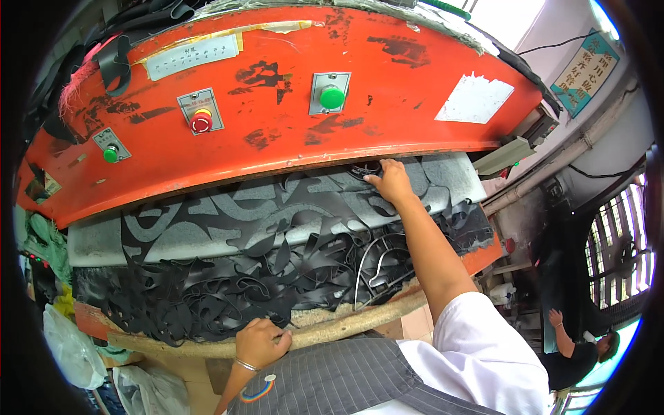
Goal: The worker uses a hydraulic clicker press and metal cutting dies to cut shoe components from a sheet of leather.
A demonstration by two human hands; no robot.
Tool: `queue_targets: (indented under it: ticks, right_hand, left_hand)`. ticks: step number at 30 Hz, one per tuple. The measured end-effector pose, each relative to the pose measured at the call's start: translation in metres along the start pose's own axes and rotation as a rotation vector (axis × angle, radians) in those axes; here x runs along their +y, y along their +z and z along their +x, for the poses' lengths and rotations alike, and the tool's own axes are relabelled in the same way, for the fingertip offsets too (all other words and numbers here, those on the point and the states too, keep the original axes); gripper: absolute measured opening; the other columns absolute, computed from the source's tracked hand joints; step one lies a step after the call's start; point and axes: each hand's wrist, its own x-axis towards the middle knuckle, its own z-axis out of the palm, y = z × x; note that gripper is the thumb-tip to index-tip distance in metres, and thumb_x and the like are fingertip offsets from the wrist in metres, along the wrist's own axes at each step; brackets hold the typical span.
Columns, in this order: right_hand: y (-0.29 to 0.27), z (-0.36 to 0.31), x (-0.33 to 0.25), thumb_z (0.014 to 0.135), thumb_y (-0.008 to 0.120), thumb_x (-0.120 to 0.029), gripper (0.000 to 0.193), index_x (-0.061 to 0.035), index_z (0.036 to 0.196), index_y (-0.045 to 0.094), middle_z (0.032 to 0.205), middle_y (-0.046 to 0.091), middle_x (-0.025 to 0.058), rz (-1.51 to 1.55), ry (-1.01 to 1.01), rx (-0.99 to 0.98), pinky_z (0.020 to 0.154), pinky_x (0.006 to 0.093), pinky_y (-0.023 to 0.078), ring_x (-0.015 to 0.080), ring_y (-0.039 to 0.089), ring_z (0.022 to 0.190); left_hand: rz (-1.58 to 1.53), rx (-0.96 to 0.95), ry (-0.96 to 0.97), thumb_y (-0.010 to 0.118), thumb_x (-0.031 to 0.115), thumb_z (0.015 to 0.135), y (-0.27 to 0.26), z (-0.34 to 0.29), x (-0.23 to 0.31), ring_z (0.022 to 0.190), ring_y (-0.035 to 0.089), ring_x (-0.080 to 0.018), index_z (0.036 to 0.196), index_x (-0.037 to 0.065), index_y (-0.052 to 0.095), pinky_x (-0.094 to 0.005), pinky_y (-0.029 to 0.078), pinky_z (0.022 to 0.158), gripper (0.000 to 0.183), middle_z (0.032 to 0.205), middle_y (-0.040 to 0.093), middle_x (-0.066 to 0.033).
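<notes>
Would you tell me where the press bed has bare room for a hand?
Bare grey patches lie between the orange press head and the black offcuts. The offcuts crowd the front, near the left hand; the right hand reaches under the head.

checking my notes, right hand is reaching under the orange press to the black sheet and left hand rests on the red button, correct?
Not quite. In the head view the left hand rests on the table edge by the black scraps, not on the red button. The right hand does reach under the orange press to the black sheet.
</notes>
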Motion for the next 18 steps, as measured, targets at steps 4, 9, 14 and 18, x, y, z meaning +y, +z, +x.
queue_targets:
  ticks: [4,9,14,18]
  right_hand:
    - [0.016,0.015,-0.004,0.069,0.079,-0.016,0.05,0.0035,0.11,0.057,0.106,0.056,0.0185,0.175,-0.228,0.023,0.092,0.0419,0.043,0.0356,0.049,0.106]
    - [0.016,-0.006,0.004,0.075,0.075,-0.018,0.05,-0.0055,0.119,0.053,0.102,0.055,0.0217,0.154,-0.295,0.186,0.087,0.0455,0.045,0.0389,0.051,0.101]
    - [-0.027,-0.003,0.014,0.087,0.061,-0.021,0.046,-0.0055,0.129,0.049,0.102,0.057,0.0238,0.019,-0.116,-0.15,0.082,0.0489,0.049,0.0449,0.057,0.095]
    - [-0.062,0.022,0.003,0.086,0.054,-0.007,0.051,-0.0134,0.136,0.049,0.128,0.051,0.0187,-0.279,-0.242,-0.556,0.089,0.0424,0.049,0.0372,0.051,0.115]
  left_hand:
    - [-0.016,-0.08,-0.061,0.073,0.035,0.073,0.002,0.008,-0.001,0.064,0.057,-0.0186,0.066,0.013,0.073,-0.0318,0.048,0.054,0.023,0.064,0.059,0.0005]
    - [0.009,-0.095,-0.119,0.074,0.037,0.074,0.002,0.013,0.003,0.064,0.057,-0.0181,0.064,0.014,0.072,-0.0317,0.047,0.054,0.025,0.062,0.056,0.0008]
    - [0.014,-0.042,-0.122,0.074,0.032,0.073,0.004,0.013,0.01,0.063,0.056,-0.0191,0.063,0.012,0.071,-0.033,0.046,0.053,0.023,0.062,0.056,-0.0008]
    - [-0.011,0.02,-0.114,0.074,0.03,0.072,0.003,0.008,0.015,0.063,0.056,-0.02,0.062,0.012,0.07,-0.0341,0.046,0.053,0.021,0.062,0.056,-0.0017]
